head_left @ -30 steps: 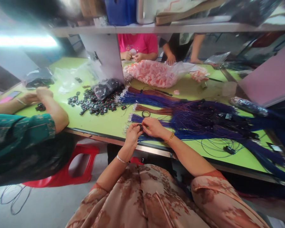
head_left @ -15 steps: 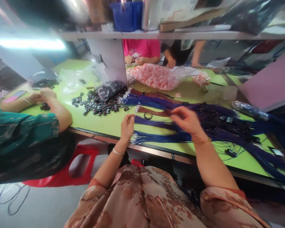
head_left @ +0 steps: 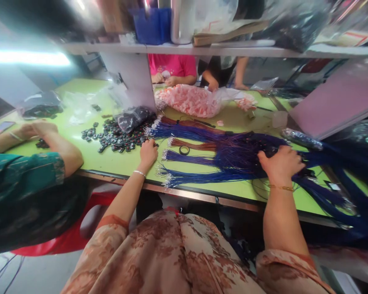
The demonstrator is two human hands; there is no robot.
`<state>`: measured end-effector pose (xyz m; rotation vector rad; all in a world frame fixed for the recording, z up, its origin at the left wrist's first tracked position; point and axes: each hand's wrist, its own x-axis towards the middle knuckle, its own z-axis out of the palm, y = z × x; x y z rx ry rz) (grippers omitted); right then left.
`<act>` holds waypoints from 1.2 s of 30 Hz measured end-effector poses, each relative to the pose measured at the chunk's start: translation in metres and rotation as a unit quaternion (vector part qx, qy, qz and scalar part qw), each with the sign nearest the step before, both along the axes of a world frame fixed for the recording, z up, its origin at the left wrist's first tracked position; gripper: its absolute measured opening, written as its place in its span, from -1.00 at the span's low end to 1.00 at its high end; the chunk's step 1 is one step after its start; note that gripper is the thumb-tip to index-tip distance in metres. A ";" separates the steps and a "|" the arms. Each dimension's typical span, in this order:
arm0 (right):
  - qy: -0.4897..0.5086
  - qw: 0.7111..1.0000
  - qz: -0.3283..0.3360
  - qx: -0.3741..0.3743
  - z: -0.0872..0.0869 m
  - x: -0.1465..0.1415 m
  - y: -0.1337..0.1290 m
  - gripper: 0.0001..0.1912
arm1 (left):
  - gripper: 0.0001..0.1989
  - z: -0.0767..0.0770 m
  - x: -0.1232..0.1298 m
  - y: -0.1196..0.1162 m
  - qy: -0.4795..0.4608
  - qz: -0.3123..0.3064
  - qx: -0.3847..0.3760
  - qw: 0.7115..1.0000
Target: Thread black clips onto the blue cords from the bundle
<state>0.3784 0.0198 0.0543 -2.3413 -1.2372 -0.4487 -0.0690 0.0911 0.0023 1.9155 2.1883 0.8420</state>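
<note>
My left hand (head_left: 149, 154) is closed at the right edge of a pile of small black connectors (head_left: 118, 136), its fingertips on one small black connector (head_left: 156, 144). To the right, my right hand (head_left: 280, 164) lies over the dark heap where the blue wires (head_left: 233, 157) come together, thumb and fingers curved round some of them; its fingertips are partly hidden. Several wire bundles, blue, purple and brown (head_left: 199, 145), lie side by side with silvery tips pointing left. A black tape ring (head_left: 184, 150) rests between two bundles.
A bag of pink pieces (head_left: 191, 100) lies across the table (head_left: 110, 165), near two co-workers' hands. On the left, a co-worker's arm in a green sleeve (head_left: 27, 169) rests on the tabletop. A shelf (head_left: 184, 50) with a blue bin (head_left: 153, 26) spans above. More wires hang at right.
My left hand has come down to the edge of the connector pile. My right hand has moved right and down onto the wire heap. The view has shifted slightly right.
</note>
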 end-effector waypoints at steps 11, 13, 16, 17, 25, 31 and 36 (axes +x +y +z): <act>0.148 0.749 0.619 -0.185 -0.025 -0.171 -0.007 -0.87 | -0.83 0.013 -0.019 -0.037 -0.397 -0.034 0.033 0.916; 0.133 0.747 0.614 -0.216 -0.032 -0.183 -0.003 -0.88 | -0.77 0.013 -0.019 -0.051 -0.491 -0.049 0.020 0.869; 0.117 0.740 0.619 -0.236 -0.034 -0.187 -0.001 -0.87 | -0.72 0.010 -0.022 -0.071 -0.592 -0.035 -0.001 0.805; 0.111 0.739 0.623 -0.231 -0.033 -0.187 -0.002 -0.87 | -0.70 0.009 -0.023 -0.078 -0.617 -0.032 -0.006 0.786; 0.113 0.751 0.620 -0.196 -0.023 -0.195 -0.002 -0.89 | -0.69 0.011 -0.027 -0.110 -0.761 -0.054 -0.017 0.646; 0.274 0.683 0.656 -0.165 -0.011 -0.233 0.000 -0.92 | -0.60 0.023 -0.016 -0.120 -0.770 -0.041 -0.014 0.637; 0.351 0.637 0.670 -0.149 0.000 -0.258 -0.002 -0.92 | -0.73 0.020 -0.001 -0.127 -0.762 -0.043 -0.038 0.645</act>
